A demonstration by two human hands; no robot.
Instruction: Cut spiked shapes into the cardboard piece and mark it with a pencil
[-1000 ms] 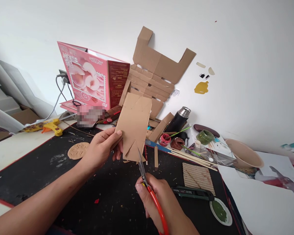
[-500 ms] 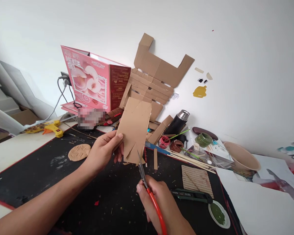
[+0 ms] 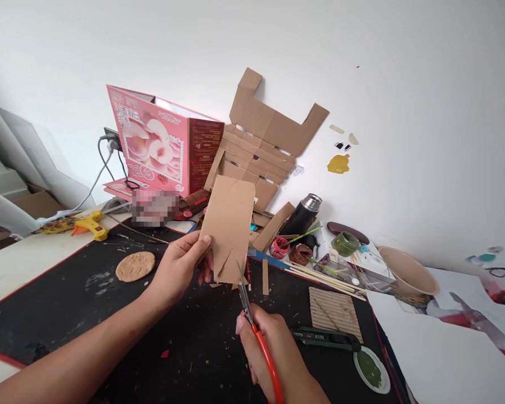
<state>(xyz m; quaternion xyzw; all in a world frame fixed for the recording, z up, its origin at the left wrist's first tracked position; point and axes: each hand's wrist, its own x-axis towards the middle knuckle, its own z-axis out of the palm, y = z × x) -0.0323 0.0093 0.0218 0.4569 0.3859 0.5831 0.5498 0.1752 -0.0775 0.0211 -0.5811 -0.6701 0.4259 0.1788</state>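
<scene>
My left hand pinches the left edge of a brown cardboard piece, thumb in front and fingers behind. The piece is held up and tilted, with slits cut into its bottom and short marks near its top. In my right hand is a pair of scissors with red handles, my fingers closed round them. The blade tips are at the lower right edge of the cardboard, beside a slit. Part of the handle is hidden by my hand.
Behind stand a cut cardboard sheet, a pink box, a black thermos and paint jars. On the black mat lie a clay disc, a utility knife and corrugated card. A yellow glue gun lies left.
The view has shifted slightly, so the background sits a little lower. Both hands keep their hold, and the scissors stay at the cardboard's lower edge.
</scene>
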